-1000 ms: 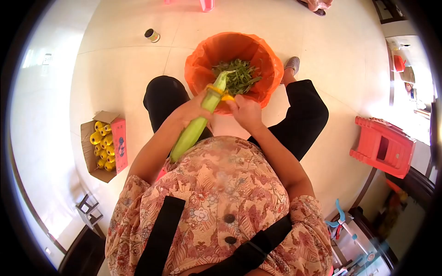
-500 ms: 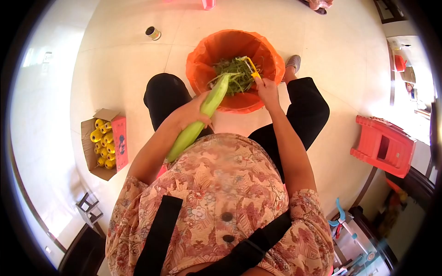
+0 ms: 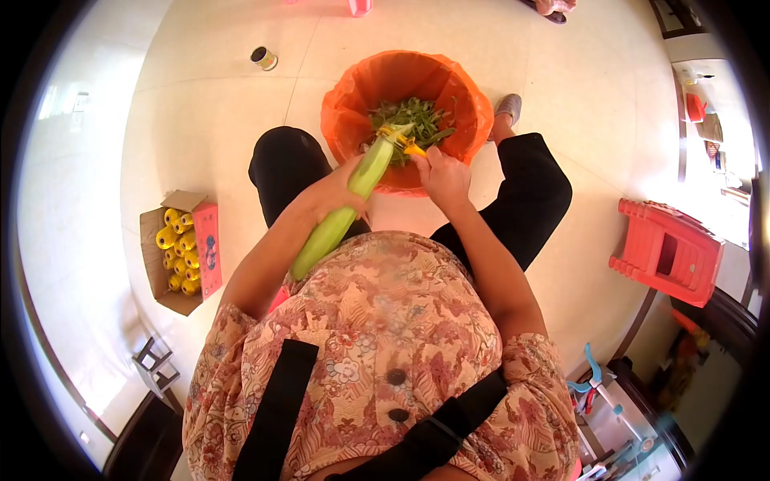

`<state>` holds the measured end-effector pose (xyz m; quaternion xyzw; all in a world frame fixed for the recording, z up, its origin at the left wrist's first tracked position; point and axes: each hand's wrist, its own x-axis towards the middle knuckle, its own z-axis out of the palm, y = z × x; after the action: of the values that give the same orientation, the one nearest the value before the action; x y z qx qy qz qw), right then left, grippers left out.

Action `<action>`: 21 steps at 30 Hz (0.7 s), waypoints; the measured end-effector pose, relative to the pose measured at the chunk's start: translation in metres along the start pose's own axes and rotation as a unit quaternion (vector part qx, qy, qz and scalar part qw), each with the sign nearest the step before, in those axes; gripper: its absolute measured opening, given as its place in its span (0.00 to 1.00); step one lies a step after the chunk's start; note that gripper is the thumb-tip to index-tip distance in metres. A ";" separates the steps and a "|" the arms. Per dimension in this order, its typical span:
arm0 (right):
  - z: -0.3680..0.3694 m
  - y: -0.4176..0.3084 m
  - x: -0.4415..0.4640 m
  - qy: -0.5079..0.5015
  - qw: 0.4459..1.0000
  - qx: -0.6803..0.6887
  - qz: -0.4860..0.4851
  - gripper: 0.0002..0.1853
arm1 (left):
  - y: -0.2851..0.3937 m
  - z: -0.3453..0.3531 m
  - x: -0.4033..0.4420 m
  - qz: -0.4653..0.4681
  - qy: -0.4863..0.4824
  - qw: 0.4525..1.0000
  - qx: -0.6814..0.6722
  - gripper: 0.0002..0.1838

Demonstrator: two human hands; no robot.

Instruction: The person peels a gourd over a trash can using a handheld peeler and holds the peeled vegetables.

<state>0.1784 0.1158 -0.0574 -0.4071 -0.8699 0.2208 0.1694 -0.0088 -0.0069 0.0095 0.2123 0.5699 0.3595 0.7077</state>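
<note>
A long pale green gourd (image 3: 327, 243) slants from my lap up over the near rim of an orange-lined bin (image 3: 341, 112). My left hand (image 3: 338, 192) is wrapped round its middle. Between thumb and fingers my right hand (image 3: 443, 178) grips the yellow handle of a peeler (image 3: 411, 147), whose head lies against the gourd's far tip. Green peelings (image 3: 425, 120) are heaped inside the bin, below the tip.
An open carton (image 3: 210, 248) of yellow-wrapped items stands on the floor at left. A small can (image 3: 264, 58) lies beyond my left knee. Red stacked stools (image 3: 667, 252) are at right. Part of a person's foot (image 3: 553, 8) shows at the top.
My right hand first swung the peeler out over the bin, away from the gourd, and has now brought it back to the tip. The gourd stays in my left hand.
</note>
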 end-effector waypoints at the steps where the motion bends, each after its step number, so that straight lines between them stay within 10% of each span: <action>1: 0.002 0.001 0.003 -0.005 1.000 -0.003 0.009 0.18 | 0.002 0.001 0.000 0.009 0.012 1.000 0.008 0.51; 9: 0.035 0.038 0.014 -0.004 0.985 0.023 0.170 0.24 | -0.011 -0.003 0.004 0.066 -0.017 0.989 0.132 0.51; 13: 0.043 0.045 0.020 -0.079 0.940 0.270 0.194 0.27 | 0.002 0.008 0.005 0.049 0.005 0.994 0.099 0.54; 16: 0.024 0.004 0.031 -0.087 0.716 0.574 0.387 0.24 | -0.022 -0.008 0.023 0.110 0.001 0.981 0.158 0.56; 21: 0.027 -0.007 0.051 -0.072 0.592 0.700 0.394 0.08 | -0.019 -0.002 0.029 0.153 -0.001 0.946 0.286 0.53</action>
<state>0.1295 0.1452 -0.0704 -0.4492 -0.2122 0.8352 0.2360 -0.0029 0.0018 -0.0232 0.4906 0.6089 0.2851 0.5543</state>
